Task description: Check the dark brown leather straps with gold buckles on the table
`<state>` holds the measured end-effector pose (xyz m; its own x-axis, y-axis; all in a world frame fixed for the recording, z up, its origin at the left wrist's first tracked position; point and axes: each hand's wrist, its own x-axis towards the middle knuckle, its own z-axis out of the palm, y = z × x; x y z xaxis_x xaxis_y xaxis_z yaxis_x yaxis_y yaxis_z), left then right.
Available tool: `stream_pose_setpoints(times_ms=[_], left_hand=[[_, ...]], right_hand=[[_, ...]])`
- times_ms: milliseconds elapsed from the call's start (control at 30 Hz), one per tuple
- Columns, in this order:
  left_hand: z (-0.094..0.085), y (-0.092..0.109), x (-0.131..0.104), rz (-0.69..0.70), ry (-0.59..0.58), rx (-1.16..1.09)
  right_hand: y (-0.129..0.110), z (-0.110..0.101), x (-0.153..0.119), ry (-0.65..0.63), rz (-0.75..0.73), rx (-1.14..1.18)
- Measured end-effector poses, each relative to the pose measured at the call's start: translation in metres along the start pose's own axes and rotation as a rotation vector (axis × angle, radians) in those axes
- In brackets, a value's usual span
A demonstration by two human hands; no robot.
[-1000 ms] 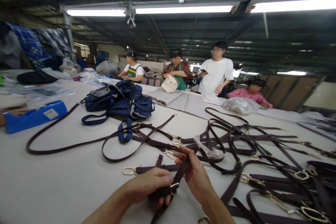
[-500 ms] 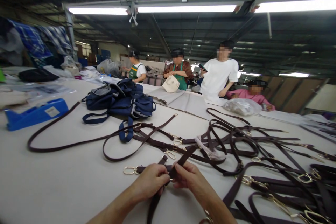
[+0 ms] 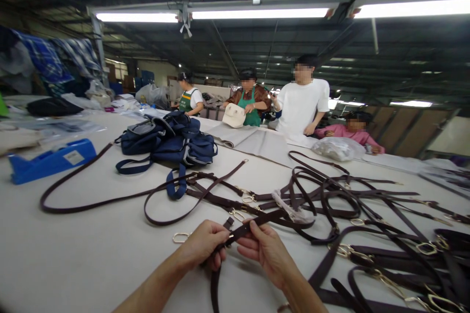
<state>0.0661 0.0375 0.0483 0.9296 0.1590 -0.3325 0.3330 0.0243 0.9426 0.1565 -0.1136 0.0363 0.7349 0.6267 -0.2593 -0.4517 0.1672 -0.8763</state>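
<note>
Fingers of both hands pinch one dark brown leather strap (image 3: 240,231) just above the white worktable (image 3: 91,249). Left hand (image 3: 201,245) grips where the strap bends and drops toward the person; right hand (image 3: 266,249) holds it from below, thumb on top. Long axis runs up and right from the fingers toward the tangle of matching brown straps with gold rings (image 3: 367,225). A gold oval ring (image 3: 180,237) lies just left of the left hand, nearer that hand.
</note>
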Motion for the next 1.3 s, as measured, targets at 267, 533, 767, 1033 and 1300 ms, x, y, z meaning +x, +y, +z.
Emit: stream_pose_setpoints(times_ms=[267, 533, 767, 1033, 1300], left_hand=[[-0.001, -0.001, 0.002, 0.040, 0.040, 0.036], [-0.001, -0.005, 0.005, 0.047, 0.072, 0.065], [0.003, -0.010, 0.009, 0.128, 0.174, 0.103], [0.001, -0.014, 0.012, 0.185, 0.210, 0.080], [-0.007, -0.006, 0.008, 0.259, 0.163, -0.197]], right_hand=[[0.003, 0.000, 0.002, 0.011, -0.005, 0.028], [0.007, 0.005, 0.002, 0.038, -0.054, 0.013], [0.011, 0.010, 0.001, 0.097, -0.135, -0.023], [0.027, 0.017, -0.003, 0.064, -0.436, -0.380], [0.040, 0.024, -0.015, -0.215, -0.886, -0.879]])
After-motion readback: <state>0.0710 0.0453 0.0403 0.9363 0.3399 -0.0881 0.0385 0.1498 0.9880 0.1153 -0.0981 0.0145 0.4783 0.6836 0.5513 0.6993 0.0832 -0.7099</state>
